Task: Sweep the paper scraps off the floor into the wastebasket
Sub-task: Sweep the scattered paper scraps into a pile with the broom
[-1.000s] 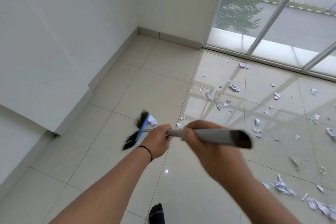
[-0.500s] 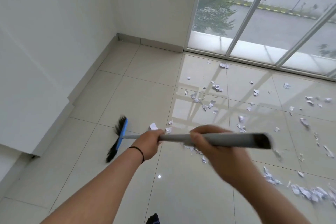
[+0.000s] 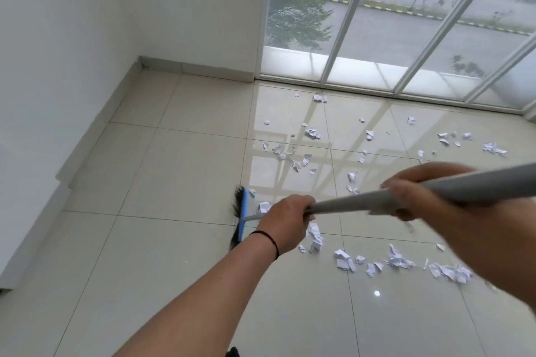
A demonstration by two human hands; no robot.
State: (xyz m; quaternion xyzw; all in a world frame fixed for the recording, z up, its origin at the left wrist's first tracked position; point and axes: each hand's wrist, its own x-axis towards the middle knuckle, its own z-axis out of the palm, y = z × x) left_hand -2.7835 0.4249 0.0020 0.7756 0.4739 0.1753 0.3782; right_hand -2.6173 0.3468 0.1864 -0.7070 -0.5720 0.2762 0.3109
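I hold a broom with a grey handle [image 3: 356,202] in both hands. My left hand [image 3: 285,223] grips the handle low down, and my right hand [image 3: 420,191] grips it higher up. The broom head [image 3: 240,216], blue with black bristles, rests on the floor left of my left hand. White paper scraps [image 3: 313,134] lie scattered over the glossy tiles toward the window. A denser row of scraps [image 3: 400,262] lies below the handle on the right. One scrap [image 3: 263,207] sits just right of the broom head. No wastebasket is in view.
White walls close off the left and the far corner, with a skirting [image 3: 200,68] along the floor. A floor-to-ceiling window [image 3: 377,23] with white frames fills the far right. Beige tiles [image 3: 162,269] stretch left and toward me. A dark toe [image 3: 233,352] shows at the bottom edge.
The broom head has swung from left to right across the tiles, pushing scraps ahead of it. My view has shifted left and up, and my right hand has risen with the handle.
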